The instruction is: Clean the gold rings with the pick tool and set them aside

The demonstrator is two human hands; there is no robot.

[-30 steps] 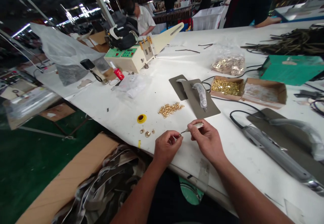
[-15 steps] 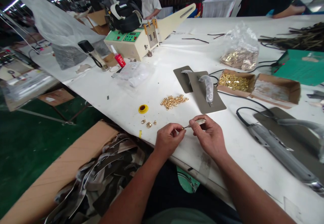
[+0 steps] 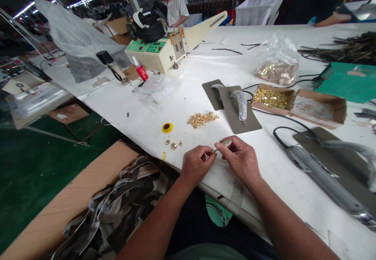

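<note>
Head view: both hands meet over the near edge of the white worktop. The left hand is closed, pinching a small gold fitting at its fingertips; the fitting's form is too small to make out. The right hand grips a slim pale tool, its tip at the fitting, its body largely hidden by fingers. Beyond the fitting lies a heap of gold rings; left of it, a yellow ring. Both forearms are cut off below.

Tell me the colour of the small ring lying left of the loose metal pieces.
Yellow ring, dark centre; head view.
</note>
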